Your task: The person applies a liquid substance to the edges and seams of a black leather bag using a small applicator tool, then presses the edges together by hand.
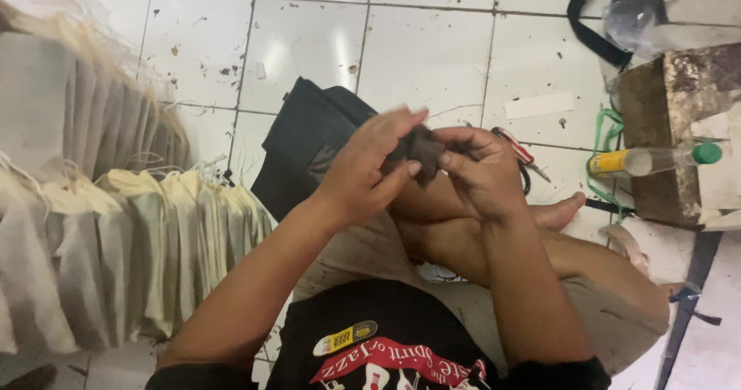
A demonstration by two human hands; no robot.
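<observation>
Fingers of the left hand (369, 168) and right hand (480, 168) pinch a small dark brown scrap of fabric (423, 149) between them, above the crossed legs. Cream cloth pieces (147, 243) lie stacked on the white tiled floor (417, 43) at left; red-handled scissors (515, 149) lie near the right hand.

Bright, even overhead light. White glare patches on glossy white tiled floor (432, 58). Soft shadows under forearms. Left hand (370, 166) fingers motion-blurred. Pale stacked cloth pieces (116, 228) soft, washed out near left edge. Slight overall softness.
</observation>
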